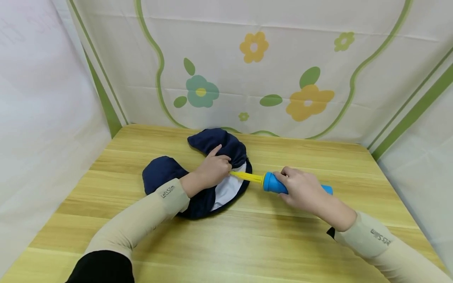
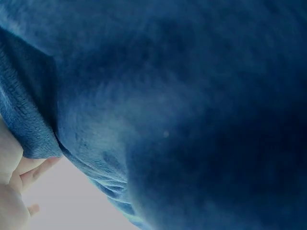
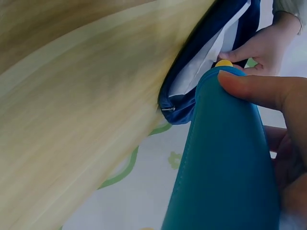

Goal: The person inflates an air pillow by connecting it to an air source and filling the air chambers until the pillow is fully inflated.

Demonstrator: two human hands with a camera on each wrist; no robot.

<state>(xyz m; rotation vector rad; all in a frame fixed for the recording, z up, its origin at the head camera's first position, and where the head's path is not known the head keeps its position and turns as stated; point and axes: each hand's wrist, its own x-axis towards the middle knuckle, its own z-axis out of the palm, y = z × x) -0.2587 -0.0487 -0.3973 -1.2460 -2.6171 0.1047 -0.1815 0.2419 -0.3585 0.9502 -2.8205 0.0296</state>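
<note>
A navy plush U-shaped neck pillow [image 1: 159, 173] lies on the table, its outer seam spread so that a white inner layer [image 1: 228, 192] shows. My left hand [image 1: 212, 171] reaches across it and pinches at the white layer, right where the yellow nozzle [image 1: 247, 177] of a hand pump meets it. With my right hand [image 1: 301, 188] I grip the pump's blue barrel [image 1: 273, 183], which points left towards the pillow. Close up in the left wrist view, the navy plush [image 2: 96, 110] fills most of the picture. A small zip pull [image 3: 168, 109] shows at the cover's edge in the right wrist view.
The pillow and pump are over a wood-grain table [image 1: 247, 243]. Behind its far edge hangs a white cloth [image 1: 226, 51] printed with flowers and green lines. More white cloth [image 1: 46, 118] stands along the left side.
</note>
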